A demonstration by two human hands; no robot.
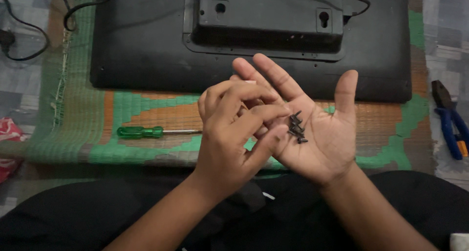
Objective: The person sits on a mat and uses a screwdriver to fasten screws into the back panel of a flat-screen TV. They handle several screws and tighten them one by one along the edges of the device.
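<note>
My right hand point(322, 133) lies palm up above my lap, its fingers spread toward the monitor. Several small black screws point(296, 128) rest in a loose pile in that palm. My left hand point(232, 133) hovers over the right hand's fingers, back toward the camera. Its bent thumb and forefinger are slightly apart, just left of the screws. I see nothing pinched between them.
A black flat monitor point(146, 45) lies face down on a green and orange woven mat point(146, 109), with a cable running off at the top left. A green-handled screwdriver point(146, 131) lies on the mat left of my hands. Blue-handled pliers point(449, 121) lie at the right edge.
</note>
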